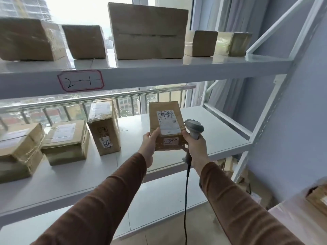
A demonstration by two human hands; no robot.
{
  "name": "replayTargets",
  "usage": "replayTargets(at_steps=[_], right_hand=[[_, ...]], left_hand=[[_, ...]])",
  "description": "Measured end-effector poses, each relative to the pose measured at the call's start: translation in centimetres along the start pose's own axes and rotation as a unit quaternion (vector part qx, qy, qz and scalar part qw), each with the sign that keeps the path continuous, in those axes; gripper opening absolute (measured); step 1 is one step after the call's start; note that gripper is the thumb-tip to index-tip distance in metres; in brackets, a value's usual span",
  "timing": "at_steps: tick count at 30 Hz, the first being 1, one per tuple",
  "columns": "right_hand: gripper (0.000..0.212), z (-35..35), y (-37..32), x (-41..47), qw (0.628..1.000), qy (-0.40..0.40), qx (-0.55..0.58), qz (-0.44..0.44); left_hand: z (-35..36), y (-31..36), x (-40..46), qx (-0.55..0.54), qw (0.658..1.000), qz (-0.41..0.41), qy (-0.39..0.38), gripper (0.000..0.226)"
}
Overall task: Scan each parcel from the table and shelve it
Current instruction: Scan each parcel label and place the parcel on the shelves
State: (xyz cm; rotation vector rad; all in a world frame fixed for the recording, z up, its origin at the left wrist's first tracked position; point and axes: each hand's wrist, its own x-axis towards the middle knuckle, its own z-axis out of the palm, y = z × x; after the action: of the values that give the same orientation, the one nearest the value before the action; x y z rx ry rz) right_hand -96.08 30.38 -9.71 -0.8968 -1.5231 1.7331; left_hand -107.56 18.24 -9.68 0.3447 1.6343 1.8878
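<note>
A small brown cardboard parcel (164, 119) with a white shipping label and a small orange-edged sticker is held up over the middle shelf (221, 135). My left hand (150, 144) grips its lower left edge, thumb on the front. My right hand (196, 147) holds the grey barcode scanner (193, 129) by its handle, and its thumb touches the parcel's lower right edge. The scanner's black cable (185, 200) hangs straight down.
Three taped parcels (104, 128) stand on the left of the middle shelf. Several boxes (148, 32) line the upper shelf, labelled "2-1" (80, 80). A lower shelf (159, 200) lies below. A white frame (256, 131) bounds the right side, with another box (318, 197) at the far right.
</note>
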Motion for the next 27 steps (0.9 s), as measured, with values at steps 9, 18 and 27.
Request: replayTargets(at_steps=[9, 18, 27], right_hand=[[0.037, 9.1, 3.1, 7.4, 0.996, -0.06, -0.042, 0.055], [0.039, 14.2, 5.6, 13.6, 0.99, -0.101, -0.036, 0.092], [0.036, 15.5, 5.9, 14.3, 0.992, -0.075, -0.04, 0.089]], left_hand=[[-6.3, -0.7, 8.0, 0.018, 0.998, -0.024, 0.062, 0.054], [-9.7, -1.7, 14.4, -0.011, 0.991, -0.06, 0.118, 0.057], [-10.9, -1.6, 15.8, 0.035, 0.99, -0.067, 0.117, 0.088]])
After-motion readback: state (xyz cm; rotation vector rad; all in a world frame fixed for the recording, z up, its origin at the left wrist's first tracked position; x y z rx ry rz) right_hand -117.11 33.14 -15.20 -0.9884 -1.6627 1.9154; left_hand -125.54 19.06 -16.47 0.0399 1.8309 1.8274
